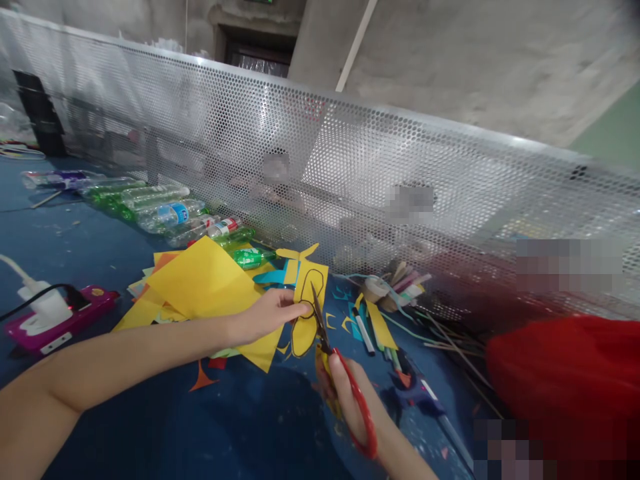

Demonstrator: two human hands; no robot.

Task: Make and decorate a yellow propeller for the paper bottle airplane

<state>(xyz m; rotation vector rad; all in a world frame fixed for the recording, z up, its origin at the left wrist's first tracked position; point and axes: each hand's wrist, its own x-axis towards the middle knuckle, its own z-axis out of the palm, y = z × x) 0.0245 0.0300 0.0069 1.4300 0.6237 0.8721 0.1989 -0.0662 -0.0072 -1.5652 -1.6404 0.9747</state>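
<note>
Hands: left hand [270, 313] pinches a thin yellow paper cut-out with a black drawn outline [306, 303]; right hand [350, 393] is closed through red-handled steel scissors [345, 380], blades laid against the outline. Cut-out held just above the blue counter [200, 427]. Left of it: loose stack of matte yellow paper sheets [200, 280]. Risk, as judged: blades close to the left fingertips could nick them; limp paper may buckle and tear off-line.

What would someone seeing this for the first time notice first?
At centre, the left hand pinches a yellow paper shape outlined in black while the right hand holds red-handled scissors to it. Loose yellow sheets lie left of it on the blue table, plastic bottles lined along the perforated metal screen.
</note>
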